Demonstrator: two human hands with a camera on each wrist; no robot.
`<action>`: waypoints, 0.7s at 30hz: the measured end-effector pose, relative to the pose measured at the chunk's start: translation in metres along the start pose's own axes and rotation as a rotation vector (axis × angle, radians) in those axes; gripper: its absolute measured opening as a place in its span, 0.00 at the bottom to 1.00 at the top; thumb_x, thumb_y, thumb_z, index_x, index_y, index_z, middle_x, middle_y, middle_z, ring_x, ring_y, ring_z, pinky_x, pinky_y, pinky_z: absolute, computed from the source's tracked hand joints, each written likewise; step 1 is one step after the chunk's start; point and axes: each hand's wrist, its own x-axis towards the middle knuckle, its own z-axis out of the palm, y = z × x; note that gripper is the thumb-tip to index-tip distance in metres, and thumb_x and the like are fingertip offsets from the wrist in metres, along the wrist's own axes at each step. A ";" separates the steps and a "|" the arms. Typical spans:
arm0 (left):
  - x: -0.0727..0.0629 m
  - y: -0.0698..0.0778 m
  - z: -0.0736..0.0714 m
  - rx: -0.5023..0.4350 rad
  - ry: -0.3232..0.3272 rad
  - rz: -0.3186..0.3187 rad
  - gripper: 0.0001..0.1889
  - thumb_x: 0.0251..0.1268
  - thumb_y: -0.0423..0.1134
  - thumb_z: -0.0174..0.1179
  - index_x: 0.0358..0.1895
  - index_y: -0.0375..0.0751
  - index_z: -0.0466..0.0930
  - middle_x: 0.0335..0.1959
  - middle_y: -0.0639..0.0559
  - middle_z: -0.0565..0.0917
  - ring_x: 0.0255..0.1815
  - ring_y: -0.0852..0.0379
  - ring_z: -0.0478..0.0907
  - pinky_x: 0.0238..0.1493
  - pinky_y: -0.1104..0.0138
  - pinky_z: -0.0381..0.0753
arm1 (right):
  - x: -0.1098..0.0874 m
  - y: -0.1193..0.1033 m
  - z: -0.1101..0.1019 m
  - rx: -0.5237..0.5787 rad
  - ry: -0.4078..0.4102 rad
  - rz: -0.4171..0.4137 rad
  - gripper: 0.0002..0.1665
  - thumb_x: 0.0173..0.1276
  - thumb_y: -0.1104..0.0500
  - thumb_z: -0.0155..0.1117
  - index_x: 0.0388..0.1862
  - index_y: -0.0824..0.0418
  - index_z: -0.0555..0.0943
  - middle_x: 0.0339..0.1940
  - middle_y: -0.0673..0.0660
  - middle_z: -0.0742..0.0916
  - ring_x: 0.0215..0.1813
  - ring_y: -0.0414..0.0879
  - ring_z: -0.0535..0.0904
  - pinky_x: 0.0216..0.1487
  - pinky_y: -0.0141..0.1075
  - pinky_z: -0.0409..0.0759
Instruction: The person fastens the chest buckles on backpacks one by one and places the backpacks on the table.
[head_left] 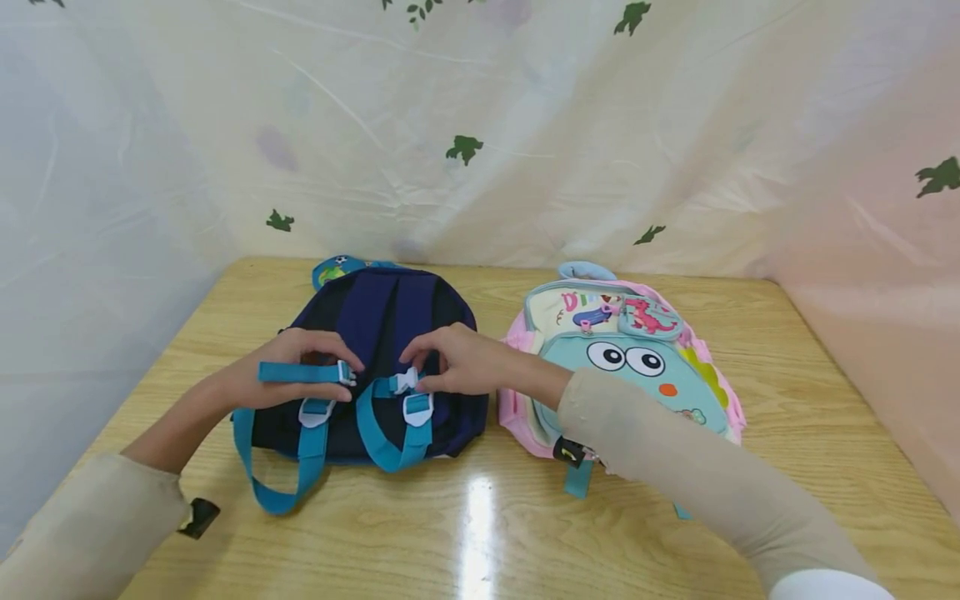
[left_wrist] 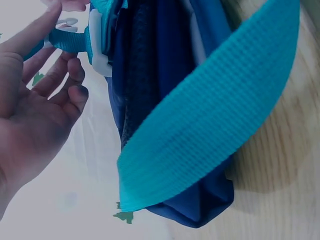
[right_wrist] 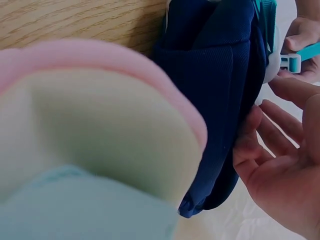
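A dark navy backpack (head_left: 386, 308) lies on the table with its shoulder straps facing up. My left hand (head_left: 279, 346) pinches a white side-release buckle half (head_left: 346, 372) on a teal strap (head_left: 296, 372) between thumb and fingers. In my right hand (head_left: 471, 360), thumb and fingertips grip the other white buckle half (head_left: 406, 381), fixed to a second teal strap (head_left: 397, 454). The two halves are apart, facing each other above the bag. Looped teal webbing (left_wrist: 210, 110) crosses the left wrist view. The left buckle half also shows in the right wrist view, past the right fingers.
A pink and light-blue cartoon backpack (head_left: 577, 367) lies to the right, beneath my right forearm. White strap adjusters (head_left: 417, 408) sit on the navy bag's straps. Behind the wooden table (head_left: 360, 533) hangs a pale curtain (head_left: 360, 125) with green leaf shapes.
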 end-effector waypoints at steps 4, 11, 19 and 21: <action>-0.001 0.004 0.001 -0.063 -0.017 -0.072 0.14 0.66 0.29 0.69 0.53 0.33 0.85 0.42 0.51 0.87 0.31 0.59 0.81 0.34 0.68 0.81 | 0.002 -0.002 0.002 -0.037 0.019 0.001 0.21 0.71 0.61 0.71 0.61 0.66 0.83 0.48 0.58 0.89 0.29 0.37 0.77 0.38 0.26 0.77; -0.002 0.005 0.001 -0.093 -0.039 -0.077 0.13 0.72 0.25 0.60 0.56 0.27 0.83 0.46 0.48 0.87 0.35 0.59 0.81 0.37 0.68 0.80 | 0.004 -0.005 0.003 -0.077 0.046 -0.005 0.19 0.70 0.62 0.72 0.58 0.65 0.84 0.46 0.58 0.89 0.32 0.39 0.77 0.39 0.25 0.76; 0.000 0.003 0.004 -0.034 0.009 -0.006 0.13 0.69 0.22 0.62 0.54 0.29 0.85 0.45 0.48 0.88 0.40 0.61 0.82 0.39 0.70 0.81 | 0.006 -0.006 0.005 -0.096 0.046 0.023 0.19 0.70 0.61 0.72 0.58 0.64 0.85 0.46 0.56 0.89 0.37 0.42 0.79 0.41 0.25 0.76; 0.000 0.003 0.004 -0.028 0.018 -0.024 0.12 0.68 0.23 0.63 0.53 0.33 0.86 0.46 0.48 0.89 0.43 0.61 0.83 0.43 0.70 0.83 | 0.007 -0.007 0.006 -0.104 0.051 0.032 0.19 0.70 0.61 0.73 0.57 0.63 0.85 0.46 0.56 0.89 0.39 0.43 0.80 0.43 0.26 0.77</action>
